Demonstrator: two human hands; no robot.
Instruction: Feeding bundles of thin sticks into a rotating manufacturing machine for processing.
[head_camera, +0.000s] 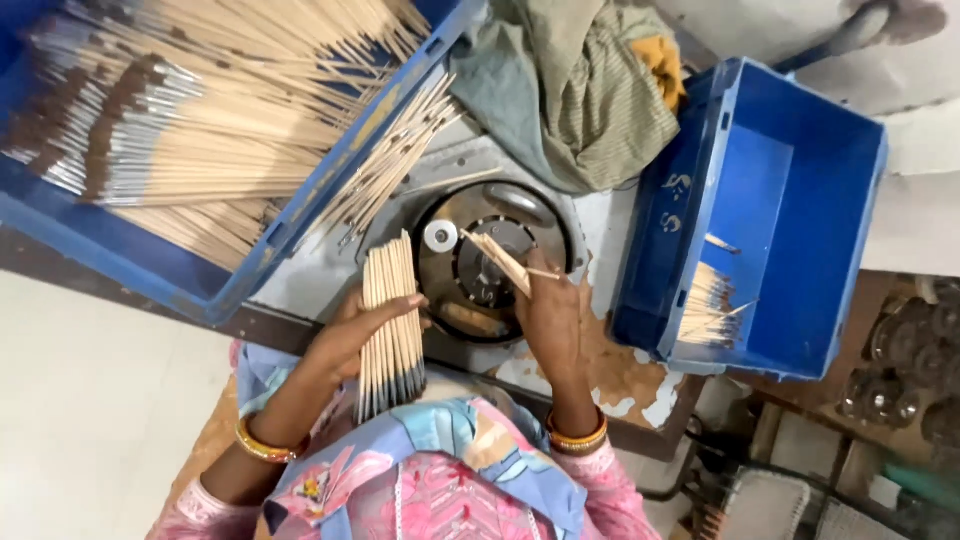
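My left hand (352, 335) grips a thick bundle of thin wooden brush handles (392, 325), held upright with dark tips toward my lap. My right hand (552, 318) pinches a few of the same sticks (500, 262) and holds them slanted over the round metal disc (478, 262) of a grey machine (440, 170). A small white knob (440, 236) sits on the disc just right of the bundle's top. Both wrists wear orange bangles.
A large blue crate (130, 250) at upper left is heaped with several handles, some spilling over its edge. A second blue crate (790, 210) on the right holds a small pile of sticks (708, 305). Crumpled cloth (580, 90) lies behind the machine. Glass jars (905, 375) stand lower right.
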